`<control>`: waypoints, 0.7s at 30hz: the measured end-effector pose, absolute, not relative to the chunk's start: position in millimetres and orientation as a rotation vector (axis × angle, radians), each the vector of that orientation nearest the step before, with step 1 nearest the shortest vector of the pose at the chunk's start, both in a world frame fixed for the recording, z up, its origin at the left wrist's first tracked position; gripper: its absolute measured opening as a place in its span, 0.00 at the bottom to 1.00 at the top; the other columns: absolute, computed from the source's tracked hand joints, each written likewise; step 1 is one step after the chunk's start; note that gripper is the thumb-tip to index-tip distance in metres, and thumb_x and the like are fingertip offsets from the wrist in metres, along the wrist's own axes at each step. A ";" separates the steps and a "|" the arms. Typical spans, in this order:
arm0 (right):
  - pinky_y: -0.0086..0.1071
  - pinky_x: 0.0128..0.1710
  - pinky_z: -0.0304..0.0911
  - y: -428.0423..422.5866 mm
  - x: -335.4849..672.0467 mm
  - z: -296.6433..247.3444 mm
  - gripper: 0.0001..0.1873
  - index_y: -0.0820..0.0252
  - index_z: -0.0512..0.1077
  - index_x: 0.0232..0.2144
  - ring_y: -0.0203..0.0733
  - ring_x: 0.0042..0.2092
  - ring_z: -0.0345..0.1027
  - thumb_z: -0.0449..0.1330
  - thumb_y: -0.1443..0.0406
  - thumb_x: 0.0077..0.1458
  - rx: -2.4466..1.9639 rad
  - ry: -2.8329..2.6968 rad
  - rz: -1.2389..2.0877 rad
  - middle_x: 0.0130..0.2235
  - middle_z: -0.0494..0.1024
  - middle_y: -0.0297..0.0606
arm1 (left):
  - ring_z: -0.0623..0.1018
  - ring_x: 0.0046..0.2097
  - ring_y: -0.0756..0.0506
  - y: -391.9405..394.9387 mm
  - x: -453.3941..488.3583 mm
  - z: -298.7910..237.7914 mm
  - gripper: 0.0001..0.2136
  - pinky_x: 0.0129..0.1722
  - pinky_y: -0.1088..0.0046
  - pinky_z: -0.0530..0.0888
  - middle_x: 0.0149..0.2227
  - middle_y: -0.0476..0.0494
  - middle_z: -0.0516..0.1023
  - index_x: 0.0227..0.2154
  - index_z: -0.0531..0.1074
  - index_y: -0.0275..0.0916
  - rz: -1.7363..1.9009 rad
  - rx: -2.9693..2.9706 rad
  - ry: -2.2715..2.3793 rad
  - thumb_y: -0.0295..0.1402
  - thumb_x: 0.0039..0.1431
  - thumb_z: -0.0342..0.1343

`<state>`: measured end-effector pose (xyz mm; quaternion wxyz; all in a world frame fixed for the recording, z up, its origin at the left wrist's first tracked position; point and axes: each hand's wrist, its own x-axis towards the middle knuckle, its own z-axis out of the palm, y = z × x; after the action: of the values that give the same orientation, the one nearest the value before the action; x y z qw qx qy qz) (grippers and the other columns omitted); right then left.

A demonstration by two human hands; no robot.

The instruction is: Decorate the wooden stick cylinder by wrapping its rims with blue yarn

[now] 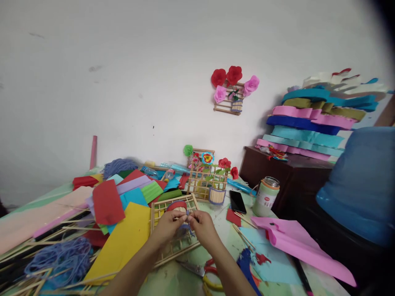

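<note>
Both my hands meet over a lattice frame of wooden sticks (pixel 191 202) that lies tilted on the table. My left hand (pixel 169 225) is closed in a pinch, and my right hand (pixel 202 228) pinches just beside it. Between the fingertips is a bit of blue-purple yarn (pixel 188 213), and loose strands hang below it. Behind the fingers, a small half-round stick basket with a red rim (pixel 177 205) sits against the lattice, partly covered by my left hand. Below my wrists lie scissors with red and yellow handles (pixel 212 270), partly behind my right forearm.
Coloured paper sheets (pixel 123 242), sticks and a yarn heap (pixel 60 260) cover the left side. A finished lattice with paper flowers (pixel 207 181) stands behind. To the right are a phone (pixel 237 202), a jar (pixel 267 197), pink paper (pixel 304 244) and a blue water bottle (pixel 359 185).
</note>
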<state>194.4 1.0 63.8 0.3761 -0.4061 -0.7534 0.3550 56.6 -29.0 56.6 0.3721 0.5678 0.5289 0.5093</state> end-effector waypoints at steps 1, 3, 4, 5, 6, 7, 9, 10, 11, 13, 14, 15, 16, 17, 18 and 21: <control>0.23 0.25 0.48 1.8 194.9 63.3 0.14 0.63 0.64 0.14 0.30 0.22 0.55 0.52 0.70 0.49 -1.046 -1.944 0.903 0.17 0.63 0.29 | 0.74 0.31 0.44 -28.8 55.0 57.1 0.11 0.33 0.72 0.68 0.19 0.48 0.74 0.24 0.77 0.36 1.303 1.476 1.373 0.39 0.46 0.55; 0.23 0.24 0.48 2.7 195.5 61.9 0.15 0.63 0.65 0.14 0.30 0.22 0.55 0.52 0.70 0.50 -1.061 -1.976 0.885 0.16 0.63 0.30 | 0.75 0.35 0.43 -28.8 53.4 58.2 0.11 0.37 0.71 0.68 0.24 0.45 0.78 0.26 0.78 0.36 1.273 1.538 1.411 0.37 0.46 0.55; 0.23 0.25 0.48 2.8 195.6 61.4 0.15 0.64 0.65 0.14 0.30 0.22 0.56 0.52 0.70 0.50 -1.068 -1.993 0.872 0.17 0.64 0.30 | 0.76 0.35 0.43 -29.2 53.4 58.9 0.10 0.37 0.71 0.68 0.26 0.45 0.79 0.25 0.78 0.36 1.243 1.582 1.434 0.36 0.46 0.54; 0.23 0.25 0.48 2.3 195.7 61.2 0.15 0.64 0.66 0.14 0.30 0.23 0.57 0.52 0.70 0.50 -1.075 -2.011 0.855 0.17 0.65 0.30 | 0.76 0.35 0.42 -30.0 53.8 59.9 0.11 0.37 0.71 0.68 0.27 0.45 0.80 0.25 0.78 0.37 1.211 1.632 1.465 0.36 0.47 0.53; 0.23 0.26 0.48 1.4 195.9 61.5 0.15 0.64 0.66 0.14 0.30 0.23 0.58 0.52 0.70 0.50 -1.082 -2.027 0.836 0.18 0.66 0.31 | 0.76 0.35 0.42 -31.0 54.6 60.9 0.11 0.36 0.71 0.68 0.28 0.44 0.80 0.25 0.78 0.37 1.188 1.679 1.509 0.35 0.48 0.52; 0.24 0.27 0.49 0.1 196.3 62.2 0.14 0.64 0.67 0.15 0.31 0.24 0.59 0.52 0.70 0.50 -1.092 -2.034 0.819 0.19 0.68 0.32 | 0.76 0.34 0.42 -32.1 55.6 61.9 0.11 0.35 0.71 0.68 0.28 0.44 0.80 0.25 0.78 0.37 1.175 1.720 1.563 0.34 0.48 0.52; 0.25 0.29 0.49 -3.6 197.3 65.2 0.12 0.63 0.69 0.18 0.33 0.28 0.61 0.53 0.69 0.51 -1.116 -2.063 0.710 0.22 0.70 0.34 | 0.75 0.34 0.43 -34.4 57.7 63.1 0.10 0.35 0.71 0.66 0.29 0.44 0.80 0.26 0.77 0.37 1.185 1.770 1.671 0.33 0.48 0.51; 0.26 0.31 0.49 -5.9 198.0 67.4 0.11 0.63 0.70 0.20 0.35 0.30 0.61 0.53 0.69 0.52 -1.131 -2.086 0.605 0.24 0.71 0.36 | 0.75 0.34 0.43 -35.1 58.5 63.2 0.09 0.35 0.71 0.66 0.29 0.44 0.79 0.26 0.77 0.38 1.203 1.778 1.707 0.32 0.48 0.51; 0.27 0.32 0.49 -8.4 198.4 69.9 0.10 0.63 0.71 0.21 0.37 0.32 0.62 0.53 0.69 0.52 -1.148 -2.109 0.474 0.26 0.72 0.38 | 0.75 0.34 0.43 -35.3 59.0 62.9 0.09 0.34 0.70 0.65 0.29 0.44 0.79 0.25 0.76 0.38 1.228 1.774 1.722 0.31 0.48 0.50; 0.28 0.35 0.50 -14.0 198.2 74.4 0.10 0.63 0.71 0.23 0.40 0.36 0.62 0.53 0.69 0.53 -1.183 -2.150 0.210 0.30 0.73 0.41 | 0.74 0.33 0.43 -34.2 58.9 61.1 0.08 0.34 0.70 0.64 0.27 0.45 0.78 0.24 0.75 0.39 1.324 1.695 1.676 0.31 0.47 0.51; 0.29 0.36 0.50 -17.2 197.2 75.9 0.11 0.63 0.71 0.24 0.40 0.37 0.62 0.52 0.69 0.54 -1.202 -2.166 0.122 0.30 0.73 0.42 | 0.73 0.33 0.43 -33.0 58.6 59.8 0.06 0.35 0.70 0.64 0.26 0.46 0.77 0.22 0.75 0.39 1.398 1.605 1.618 0.31 0.46 0.52; 0.29 0.36 0.50 -20.6 195.5 76.6 0.11 0.63 0.71 0.24 0.40 0.37 0.63 0.51 0.68 0.55 -1.221 -2.180 0.083 0.31 0.74 0.42 | 0.73 0.33 0.43 -31.5 58.3 58.4 0.05 0.36 0.69 0.64 0.26 0.46 0.77 0.21 0.75 0.39 1.468 1.500 1.551 0.31 0.45 0.54; 0.29 0.35 0.51 -24.2 193.2 76.5 0.12 0.63 0.71 0.26 0.40 0.36 0.64 0.50 0.68 0.56 -1.233 -2.199 0.070 0.31 0.74 0.43 | 0.72 0.33 0.43 -29.9 58.1 56.9 0.04 0.36 0.69 0.64 0.25 0.46 0.76 0.21 0.74 0.39 1.524 1.396 1.486 0.32 0.43 0.56; 0.29 0.34 0.51 -27.7 190.4 75.5 0.12 0.63 0.72 0.27 0.40 0.36 0.65 0.50 0.68 0.56 -1.240 -2.228 0.071 0.31 0.74 0.43 | 0.72 0.33 0.43 -28.5 58.4 55.5 0.04 0.37 0.69 0.65 0.25 0.46 0.76 0.20 0.74 0.38 1.561 1.305 1.427 0.33 0.42 0.57; 0.29 0.34 0.51 -30.9 187.2 73.7 0.11 0.63 0.72 0.29 0.40 0.35 0.65 0.49 0.69 0.56 -1.254 -2.260 0.077 0.31 0.74 0.43 | 0.72 0.32 0.44 -27.5 59.1 54.1 0.06 0.37 0.69 0.65 0.25 0.46 0.76 0.21 0.73 0.37 1.581 1.233 1.381 0.34 0.41 0.59; 0.30 0.32 0.53 -36.9 177.8 68.0 0.13 0.64 0.72 0.36 0.42 0.35 0.68 0.50 0.73 0.51 -1.319 -2.369 0.070 0.33 0.75 0.45 | 0.72 0.29 0.47 -27.5 63.7 51.0 0.12 0.30 0.72 0.67 0.24 0.47 0.75 0.25 0.71 0.35 1.574 1.077 1.277 0.39 0.41 0.59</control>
<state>177.8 -36.9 68.0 0.2130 -0.4752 -0.8534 0.0254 63.7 -27.5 51.0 0.4105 0.4278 0.5074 0.6253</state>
